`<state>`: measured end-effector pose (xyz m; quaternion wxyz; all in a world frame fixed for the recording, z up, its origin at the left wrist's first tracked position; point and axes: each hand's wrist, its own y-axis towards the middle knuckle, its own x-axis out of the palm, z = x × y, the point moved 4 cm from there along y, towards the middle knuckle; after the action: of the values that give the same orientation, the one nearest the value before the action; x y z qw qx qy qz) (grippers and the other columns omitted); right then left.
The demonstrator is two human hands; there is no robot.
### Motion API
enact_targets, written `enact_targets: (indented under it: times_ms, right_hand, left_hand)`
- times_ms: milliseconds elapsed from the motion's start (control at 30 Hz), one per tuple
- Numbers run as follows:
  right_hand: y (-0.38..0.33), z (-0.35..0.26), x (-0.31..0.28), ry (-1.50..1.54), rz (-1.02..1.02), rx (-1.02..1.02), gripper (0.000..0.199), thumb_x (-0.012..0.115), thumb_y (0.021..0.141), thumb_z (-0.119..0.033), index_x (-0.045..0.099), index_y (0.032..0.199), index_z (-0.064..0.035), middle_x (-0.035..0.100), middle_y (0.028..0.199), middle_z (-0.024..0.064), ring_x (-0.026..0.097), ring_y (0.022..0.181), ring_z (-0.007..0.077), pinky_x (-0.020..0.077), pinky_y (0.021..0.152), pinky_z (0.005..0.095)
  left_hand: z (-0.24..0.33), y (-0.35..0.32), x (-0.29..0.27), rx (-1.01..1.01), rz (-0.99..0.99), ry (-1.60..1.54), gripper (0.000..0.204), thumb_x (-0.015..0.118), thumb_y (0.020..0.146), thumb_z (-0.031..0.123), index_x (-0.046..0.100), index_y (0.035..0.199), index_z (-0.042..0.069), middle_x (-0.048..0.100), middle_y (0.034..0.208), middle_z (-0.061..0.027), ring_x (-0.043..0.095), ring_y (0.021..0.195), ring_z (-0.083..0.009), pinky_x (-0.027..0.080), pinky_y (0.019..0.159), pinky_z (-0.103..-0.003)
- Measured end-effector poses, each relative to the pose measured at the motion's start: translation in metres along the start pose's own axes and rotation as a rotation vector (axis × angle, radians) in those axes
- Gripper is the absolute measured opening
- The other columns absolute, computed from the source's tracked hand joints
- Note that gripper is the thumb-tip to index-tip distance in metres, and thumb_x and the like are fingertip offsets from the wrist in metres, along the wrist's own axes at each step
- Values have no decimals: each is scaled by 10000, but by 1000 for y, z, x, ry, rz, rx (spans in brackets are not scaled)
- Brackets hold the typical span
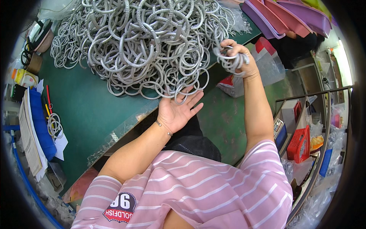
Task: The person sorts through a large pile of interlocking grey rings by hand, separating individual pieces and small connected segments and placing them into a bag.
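Note:
A large heap of silver-grey, bangle-like rings, many with a braided texture, covers the far part of the green table. My left hand is at the table's near edge, palm up with its fingers spread. A few rings at the heap's front hang over those fingertips; the hand is not closed on them. To the right of the heap, my right hand is raised off the table. Its fingers are curled round a bunch of grey rings, slightly blurred.
Papers and a blue folder lie at the left, beside pens and a loop of grey cord. Pink and purple trays stand at the far right. A clear plastic bag is below my right hand. Shelving holds a red basket.

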<state>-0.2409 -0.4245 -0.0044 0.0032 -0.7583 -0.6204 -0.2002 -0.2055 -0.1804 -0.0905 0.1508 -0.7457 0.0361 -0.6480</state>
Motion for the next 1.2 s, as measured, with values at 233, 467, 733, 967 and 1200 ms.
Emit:
enact_targets:
  times_ms: [233,467,733,967,1200]
  right_hand:
    - [-12,7,24,-71,242,-256,115,647,759,24,648,858,-35,571,1060,111,632,846,213,543,726,325]
    - [-14,16,10,306,421,-268,162,625,844,-32,602,996,-83,608,1090,142,606,760,190,494,537,276]
    - [-39,-12,-15,148,759,-554,129,632,841,-40,566,927,-110,583,1100,180,613,752,186,530,569,282]
    - [-79,28,6,424,348,-190,174,605,888,-275,552,900,-110,557,862,55,548,759,187,477,641,349]
    - [-112,120,72,371,426,558,222,680,831,-212,580,935,-43,640,957,101,529,571,87,429,434,199]
  left_hand:
    - [0,3,2,0,29,-32,662,383,889,531,493,1221,-31,444,1327,-202,365,1291,-344,327,1036,-507]
    - [2,10,12,2,-59,-103,660,378,876,489,497,1216,-64,478,1304,-198,357,1294,-342,332,1045,-481]
    - [5,6,5,-97,-126,-52,647,394,874,507,511,1227,-22,533,1226,-205,456,1197,-362,384,998,-470]
    - [2,-1,7,-152,-130,-72,605,370,907,468,497,1234,-26,552,1134,-246,541,1018,-361,452,898,-436]
    - [1,-5,4,-192,-187,-21,583,312,927,413,471,1246,-48,580,1020,-197,554,908,-320,467,814,-419]
